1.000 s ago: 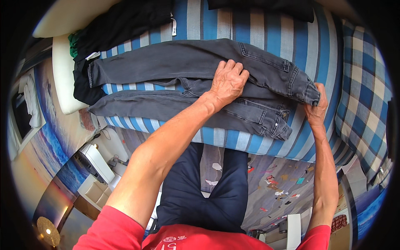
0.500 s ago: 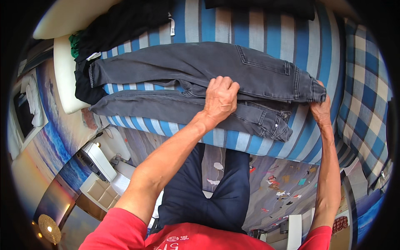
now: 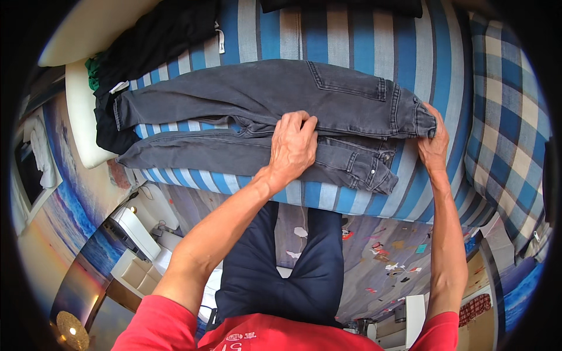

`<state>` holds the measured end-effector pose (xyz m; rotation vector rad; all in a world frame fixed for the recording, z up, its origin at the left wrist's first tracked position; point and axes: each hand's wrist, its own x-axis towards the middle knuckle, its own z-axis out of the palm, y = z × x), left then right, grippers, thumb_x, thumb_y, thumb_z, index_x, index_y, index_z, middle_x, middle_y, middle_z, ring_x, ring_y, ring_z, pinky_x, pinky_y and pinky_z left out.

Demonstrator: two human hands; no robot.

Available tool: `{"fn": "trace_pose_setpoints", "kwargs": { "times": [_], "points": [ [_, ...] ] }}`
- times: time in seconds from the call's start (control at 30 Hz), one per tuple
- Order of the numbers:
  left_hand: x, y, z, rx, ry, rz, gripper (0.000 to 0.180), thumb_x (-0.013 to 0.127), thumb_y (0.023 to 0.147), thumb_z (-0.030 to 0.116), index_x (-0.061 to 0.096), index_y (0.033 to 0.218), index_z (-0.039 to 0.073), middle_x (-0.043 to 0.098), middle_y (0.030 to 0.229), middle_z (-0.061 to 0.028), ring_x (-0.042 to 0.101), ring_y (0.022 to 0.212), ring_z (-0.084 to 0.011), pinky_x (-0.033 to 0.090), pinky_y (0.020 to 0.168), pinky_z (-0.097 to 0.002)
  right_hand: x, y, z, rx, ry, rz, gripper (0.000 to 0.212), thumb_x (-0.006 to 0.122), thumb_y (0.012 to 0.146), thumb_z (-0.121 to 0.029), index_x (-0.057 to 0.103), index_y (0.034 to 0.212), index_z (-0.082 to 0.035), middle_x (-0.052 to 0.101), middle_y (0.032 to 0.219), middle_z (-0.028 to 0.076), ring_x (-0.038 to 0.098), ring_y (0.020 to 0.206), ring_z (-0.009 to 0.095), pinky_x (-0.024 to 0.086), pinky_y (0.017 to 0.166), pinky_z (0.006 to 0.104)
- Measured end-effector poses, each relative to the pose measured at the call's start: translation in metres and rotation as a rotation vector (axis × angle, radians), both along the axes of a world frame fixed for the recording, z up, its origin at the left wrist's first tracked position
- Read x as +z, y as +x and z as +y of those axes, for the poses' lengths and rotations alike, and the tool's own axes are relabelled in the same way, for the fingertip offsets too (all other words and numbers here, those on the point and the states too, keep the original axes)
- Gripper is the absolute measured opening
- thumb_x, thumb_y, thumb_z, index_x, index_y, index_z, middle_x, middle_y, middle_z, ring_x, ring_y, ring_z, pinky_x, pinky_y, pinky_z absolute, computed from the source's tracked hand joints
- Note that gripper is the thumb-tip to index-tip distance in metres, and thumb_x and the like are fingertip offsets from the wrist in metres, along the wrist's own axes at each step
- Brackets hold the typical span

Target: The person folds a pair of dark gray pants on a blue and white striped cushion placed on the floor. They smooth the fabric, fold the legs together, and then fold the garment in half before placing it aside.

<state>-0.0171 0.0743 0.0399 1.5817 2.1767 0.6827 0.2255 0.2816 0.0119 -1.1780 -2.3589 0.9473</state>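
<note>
A pair of dark grey jeans [image 3: 257, 93] lies sideways on the blue-and-white striped sofa seat [image 3: 293, 35], waistband to the right, leg hems to the left. One back pocket faces up on the far half. The nearer half, with its button and fly, is partly spread below it. My left hand [image 3: 295, 143] is closed on the denim at the middle, near the crotch. At the right end, my right hand [image 3: 433, 140] grips the corner of the waistband, its fingers partly hidden by the cloth.
Black clothing [image 3: 158, 47] with a white tag is heaped at the back left, beside a cream armrest [image 3: 82, 111]. A checked cushion [image 3: 509, 117] leans at the right. Another dark garment [image 3: 351, 6] lies at the far edge. The patterned floor [image 3: 374, 269] shows below the sofa.
The whole view has shifted slightly, so the sofa and jeans sit further left. My right hand has moved up over the waistband corner; my left hand keeps its hold mid-jeans.
</note>
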Motion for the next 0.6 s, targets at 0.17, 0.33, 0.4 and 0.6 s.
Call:
{"fn": "trace_pose_setpoints", "kwargs": {
  "times": [0.17, 0.33, 0.4, 0.6],
  "points": [
    [0.022, 0.029, -0.008, -0.089, 0.038, -0.030, 0.052, 0.074, 0.067, 0.004, 0.060, 0.117, -0.001, 0.053, 0.122, -0.0204, 0.052, 0.113, -0.0387, 0.044, 0.092, -0.0457, 0.012, -0.001, -0.007, -0.275, -0.569, 0.051, 0.041, 0.061, 0.078, 0.007, 0.057, 0.117, -0.006, 0.066, 0.101, 0.008, 0.063, 0.092, 0.014, 0.050, 0.080, 0.0285],
    [0.035, 0.059, 0.059, -0.137, 0.172, -0.089, 0.064, 0.079, 0.063, 0.009, 0.056, 0.123, 0.001, 0.052, 0.121, -0.0198, 0.051, 0.114, -0.0375, 0.043, 0.090, -0.0447, 0.003, -0.009, -0.007, -0.256, -0.358, 0.018, 0.036, 0.065, 0.077, 0.005, 0.059, 0.110, -0.008, 0.067, 0.094, 0.003, 0.062, 0.089, 0.012, 0.050, 0.077, 0.0264],
    [0.020, 0.069, 0.088, -0.169, 0.235, -0.083, 0.053, 0.074, 0.066, 0.006, 0.057, 0.116, 0.000, 0.056, 0.102, -0.0154, 0.056, 0.096, -0.0320, 0.044, 0.079, -0.0423, -0.001, -0.014, -0.004, -0.268, -0.352, 0.079, 0.036, 0.067, 0.077, 0.004, 0.059, 0.111, -0.007, 0.066, 0.094, 0.003, 0.062, 0.089, 0.012, 0.049, 0.078, 0.0263],
    [0.003, 0.051, 0.115, -0.006, 0.283, -0.313, 0.028, 0.054, 0.071, -0.005, 0.063, 0.098, 0.000, 0.062, 0.083, -0.0141, 0.062, 0.071, -0.0293, 0.051, 0.066, -0.0376, 0.011, -0.018, -0.003, -0.238, -0.678, 0.178, 0.045, 0.077, 0.073, -0.006, 0.057, 0.114, -0.002, 0.067, 0.104, 0.007, 0.062, 0.095, 0.015, 0.049, 0.084, 0.0275]
  ]
}}
